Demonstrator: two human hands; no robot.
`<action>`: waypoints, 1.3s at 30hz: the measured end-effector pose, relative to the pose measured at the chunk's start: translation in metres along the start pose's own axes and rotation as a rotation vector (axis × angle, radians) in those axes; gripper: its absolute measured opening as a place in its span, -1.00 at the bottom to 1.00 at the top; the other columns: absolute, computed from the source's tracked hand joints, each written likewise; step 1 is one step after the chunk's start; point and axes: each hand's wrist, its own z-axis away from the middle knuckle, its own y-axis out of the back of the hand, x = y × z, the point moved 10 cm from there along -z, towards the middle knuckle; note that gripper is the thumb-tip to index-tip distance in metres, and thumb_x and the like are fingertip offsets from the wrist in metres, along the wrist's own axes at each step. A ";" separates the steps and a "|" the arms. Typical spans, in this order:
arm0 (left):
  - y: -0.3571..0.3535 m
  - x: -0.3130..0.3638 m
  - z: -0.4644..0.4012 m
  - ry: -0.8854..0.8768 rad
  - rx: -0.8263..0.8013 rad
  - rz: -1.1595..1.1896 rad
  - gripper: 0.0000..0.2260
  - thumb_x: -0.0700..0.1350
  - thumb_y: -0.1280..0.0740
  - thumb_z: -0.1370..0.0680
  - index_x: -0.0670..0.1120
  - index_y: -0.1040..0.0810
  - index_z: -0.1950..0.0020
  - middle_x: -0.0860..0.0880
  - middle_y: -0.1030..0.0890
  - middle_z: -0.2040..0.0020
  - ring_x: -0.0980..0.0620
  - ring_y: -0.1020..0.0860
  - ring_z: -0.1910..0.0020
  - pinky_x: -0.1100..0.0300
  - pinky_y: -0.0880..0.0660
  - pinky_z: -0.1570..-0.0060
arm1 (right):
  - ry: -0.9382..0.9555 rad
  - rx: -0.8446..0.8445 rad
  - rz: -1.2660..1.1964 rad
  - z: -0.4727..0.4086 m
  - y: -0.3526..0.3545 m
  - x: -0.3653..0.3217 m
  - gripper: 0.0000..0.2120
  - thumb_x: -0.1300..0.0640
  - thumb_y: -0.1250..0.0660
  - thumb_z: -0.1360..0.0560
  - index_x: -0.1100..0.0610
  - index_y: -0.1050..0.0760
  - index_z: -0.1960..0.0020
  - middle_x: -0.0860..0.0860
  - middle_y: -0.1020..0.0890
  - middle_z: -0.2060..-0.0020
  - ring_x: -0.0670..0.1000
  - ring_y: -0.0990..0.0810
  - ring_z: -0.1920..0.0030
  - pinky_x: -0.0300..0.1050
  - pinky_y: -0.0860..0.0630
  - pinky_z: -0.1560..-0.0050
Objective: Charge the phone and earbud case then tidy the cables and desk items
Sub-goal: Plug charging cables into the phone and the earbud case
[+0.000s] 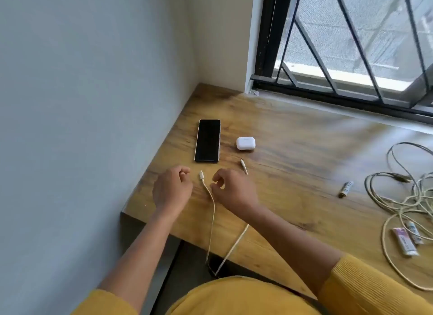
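On the wooden counter [293, 155] by the window, phone [207, 140] and earbud case [245, 143] lie unplugged. Both hands' fingers [216, 180] seem loosely curled, empty, flanking the cable plug [201, 174]. Next: pinch it, seat it.

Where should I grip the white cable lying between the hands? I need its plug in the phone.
Pinch the stiff connector at the white cable's far end, from above, thumb and finger on its sides: it lies flat, tip towards the phone.

Both hands [172, 189] [232, 190] loosely curled, empty
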 end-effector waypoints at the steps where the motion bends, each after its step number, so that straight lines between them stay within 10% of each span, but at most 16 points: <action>1: 0.000 -0.004 -0.003 0.010 -0.010 0.006 -0.78 -0.18 -0.32 -0.68 0.04 -0.69 -0.23 0.05 -0.72 -0.16 0.13 -0.59 0.00 0.30 -0.46 0.22 | -0.034 -0.013 -0.014 -0.004 -0.007 0.000 -0.79 -0.06 -0.41 -0.56 -0.03 -0.64 -0.16 -0.11 -0.69 0.02 -0.04 -0.63 0.01 -0.06 -0.62 0.06; 13: 0.003 -0.013 -0.023 -0.037 -0.044 0.012 -0.78 -0.16 -0.31 -0.69 0.05 -0.69 -0.23 0.06 -0.72 -0.15 0.12 -0.62 -0.01 0.32 -0.51 0.20 | -0.154 0.029 0.120 -0.031 -0.039 -0.014 -0.90 -0.03 -0.39 -0.58 -0.03 -0.57 0.08 -0.08 -0.58 0.17 -0.02 -0.55 0.18 -0.03 -0.61 0.17; 26: -0.009 0.019 -0.062 -0.106 -0.053 0.015 -0.73 0.02 -0.41 -0.66 -0.01 -0.64 -0.33 0.00 -0.70 -0.20 0.04 -0.63 -0.11 0.25 -0.38 0.08 | -0.369 0.150 -0.715 0.004 -0.005 0.000 -0.86 0.06 -0.60 -0.47 0.04 -0.65 0.15 0.03 -0.72 0.25 0.01 -0.69 0.22 0.03 -0.67 0.13; 39: -0.062 0.066 -0.101 -0.050 -0.191 -0.325 -0.22 0.30 -0.49 -0.51 -0.17 -0.36 -0.50 -0.24 -0.43 -0.44 -0.25 -0.51 -0.34 -0.02 -0.54 -0.18 | -0.462 0.228 -0.894 0.020 0.016 0.040 -0.82 0.12 -0.62 -0.46 0.14 -0.64 0.11 0.06 -0.75 0.23 -0.13 -0.67 0.25 -0.22 -0.52 0.22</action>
